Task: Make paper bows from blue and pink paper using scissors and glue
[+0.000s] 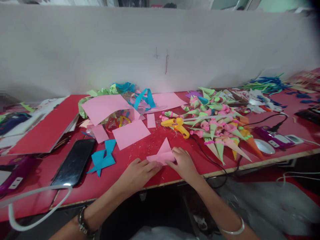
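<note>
Left hand (138,171), right hand (184,164), touching pink paper (164,155)

Pink paper (163,154): partly folded, triangular peak pointing away from the person, wider folded strip across its base. Lying near red table's (136,151) front edge, ends partly hidden.

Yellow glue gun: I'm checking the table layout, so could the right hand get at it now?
Probably yes: though touching folded pink paper, the right hand has only bare red tabletop between it and the glue gun.
</note>
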A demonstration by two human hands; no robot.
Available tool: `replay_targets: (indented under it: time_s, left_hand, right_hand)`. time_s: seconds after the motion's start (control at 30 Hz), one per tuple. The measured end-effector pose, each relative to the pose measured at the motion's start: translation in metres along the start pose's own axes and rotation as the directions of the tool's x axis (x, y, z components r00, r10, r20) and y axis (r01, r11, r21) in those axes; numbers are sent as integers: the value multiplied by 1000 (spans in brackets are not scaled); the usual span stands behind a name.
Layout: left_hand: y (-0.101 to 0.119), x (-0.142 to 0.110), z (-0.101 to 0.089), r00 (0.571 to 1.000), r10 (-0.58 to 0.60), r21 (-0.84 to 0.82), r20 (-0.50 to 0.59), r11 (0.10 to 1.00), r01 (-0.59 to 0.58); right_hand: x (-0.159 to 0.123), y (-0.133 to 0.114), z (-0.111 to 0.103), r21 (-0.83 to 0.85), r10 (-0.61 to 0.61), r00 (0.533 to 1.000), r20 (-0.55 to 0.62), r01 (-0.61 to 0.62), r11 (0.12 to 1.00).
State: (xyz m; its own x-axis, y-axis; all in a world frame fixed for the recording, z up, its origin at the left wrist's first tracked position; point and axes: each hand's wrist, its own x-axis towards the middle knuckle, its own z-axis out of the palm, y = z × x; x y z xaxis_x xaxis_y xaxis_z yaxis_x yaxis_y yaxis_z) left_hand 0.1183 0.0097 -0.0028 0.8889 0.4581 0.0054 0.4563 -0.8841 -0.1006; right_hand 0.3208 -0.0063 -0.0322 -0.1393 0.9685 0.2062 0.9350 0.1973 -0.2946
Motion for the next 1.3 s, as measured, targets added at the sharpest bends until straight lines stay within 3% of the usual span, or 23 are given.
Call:
replay_targets:
  time_s: [0.2, 0.33, 0.43, 0.53, 0.6, 0.77, 1.07, 1.3]
  left_hand:
    - [-7, -22, 1, 999, -33, -14, 29, 999, 34]
    - [-9, -29, 2, 998, -54, -38, 28, 998, 55]
    - [-8, -28, 3, 998, -57, -33, -1, 998, 57]
    - [-7, -27, 3, 998, -61, -26, -7, 998, 61]
    - [-7, -27, 3, 998, -69, -35, -3, 997, 69]
    - [-8, -29, 1, 995, -96, -91, 9, 991, 97]
    - [-8, -31, 1, 993, -114, -150, 42, 981, 119]
    - [-8, -34, 3, 990, -126, -163, 65, 977, 135]
  right_hand:
    - [-1, -1, 0, -11, 15, 1000, 17, -15, 1000]
    - [-5, -3, -1, 8, -1, 997, -82, 1, 1000]
    - [-9, -7, -5, -102, -205, 974, -93, 196, 975]
    - [-12, -10, -10, -182, -445, 895, 27, 442, 878]
    - [-12, -9, -13, -188, -491, 866, 94, 500, 845]
    - [-14, 5, -21, -191, -495, 849, 183, 525, 830]
    - [-34, 32, -35, -286, -369, 915, 164, 402, 870]
    - [-35, 31, -40, -160, -309, 912, 271, 359, 919]
